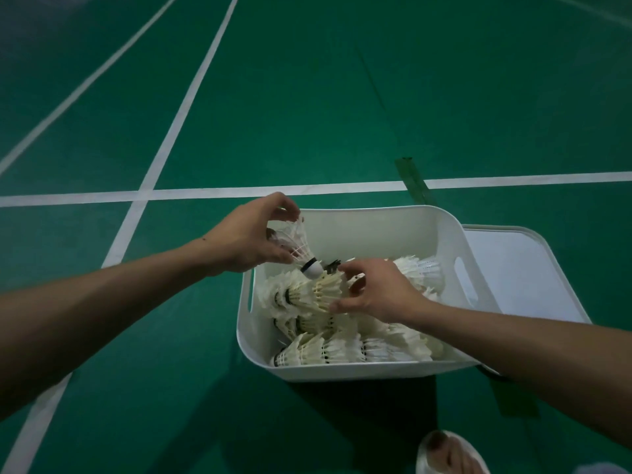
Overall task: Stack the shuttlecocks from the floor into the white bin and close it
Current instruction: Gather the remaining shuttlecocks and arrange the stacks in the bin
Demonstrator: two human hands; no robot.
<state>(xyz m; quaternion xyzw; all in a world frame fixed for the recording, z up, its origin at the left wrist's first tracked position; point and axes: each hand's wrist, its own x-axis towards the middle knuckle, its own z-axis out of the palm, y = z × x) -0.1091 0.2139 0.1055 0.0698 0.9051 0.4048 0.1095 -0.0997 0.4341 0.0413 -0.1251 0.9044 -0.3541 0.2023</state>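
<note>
A white bin [345, 370] stands on the green court floor, holding several rows of nested white shuttlecocks [345, 348]. My left hand [248, 239] hovers over the bin's far left corner and grips a single shuttlecock [301, 248] by its feathers, its cork tip pointing down to the right. That tip touches the open end of a stacked row [301, 295] lying in the bin. My right hand [383, 290] grips the other end of that row, fingers curled around the feathers. The bin has no lid on it.
The white lid [519, 268] lies flat on the floor just right of the bin. White court lines [219, 193] cross the green floor beyond. A strip of dark green tape [415, 181] runs behind the bin. My foot in a sandal [448, 455] shows at the bottom.
</note>
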